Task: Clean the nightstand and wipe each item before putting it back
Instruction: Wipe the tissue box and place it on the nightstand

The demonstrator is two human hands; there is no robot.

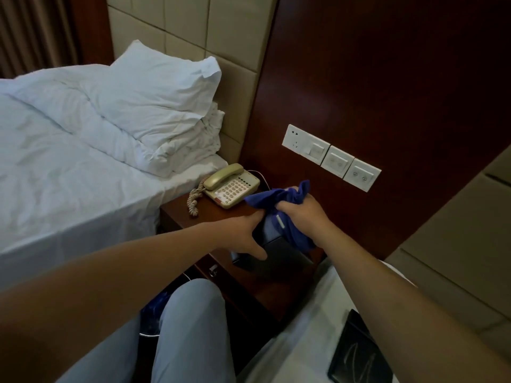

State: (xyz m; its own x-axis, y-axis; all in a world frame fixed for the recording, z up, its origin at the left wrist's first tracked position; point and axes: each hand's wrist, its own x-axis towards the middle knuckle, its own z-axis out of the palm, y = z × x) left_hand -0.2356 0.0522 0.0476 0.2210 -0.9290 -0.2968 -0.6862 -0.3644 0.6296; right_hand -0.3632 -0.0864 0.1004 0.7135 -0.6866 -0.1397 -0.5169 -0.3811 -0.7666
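- The right hand (300, 217) has its fingers squeezed tight around a blue cloth (279, 199), pressing it on top of a dark box (272, 246).
- The left hand (243, 234) holds the left side of the box, thumb spread wide, fingers curled round it.
- The box is at the front right corner of the nightstand (179, 214), a dark wood surface.
- A cream telephone (231, 185) sits at the back edge, its curly cord (193, 200) hanging to the left.
- A white pillow (154, 98) lies on the bed (55, 175) beside it.
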